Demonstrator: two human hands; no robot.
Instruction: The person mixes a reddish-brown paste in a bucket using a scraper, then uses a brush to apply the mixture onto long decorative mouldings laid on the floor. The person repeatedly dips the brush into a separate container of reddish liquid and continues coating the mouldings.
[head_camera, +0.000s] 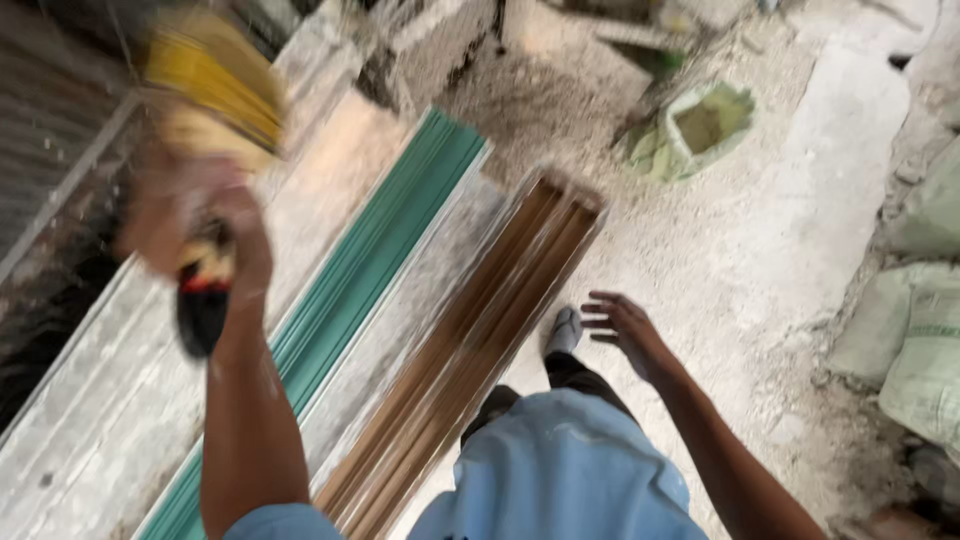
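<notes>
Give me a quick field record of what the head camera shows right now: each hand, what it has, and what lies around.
left hand: raised, blurred, gripping a black and red handle
yellow tool: blurred, above the left hand; kind cannot be told
right hand: empty, fingers spread, held out over the ground
green profile: long, lying beside the grey boards
brown profile: long, lying right of the green one
sacks: at the right edge

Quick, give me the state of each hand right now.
Left hand: closed around the handle of a blurred yellow brush-like tool.
Right hand: open, fingers spread, holding nothing.
</notes>
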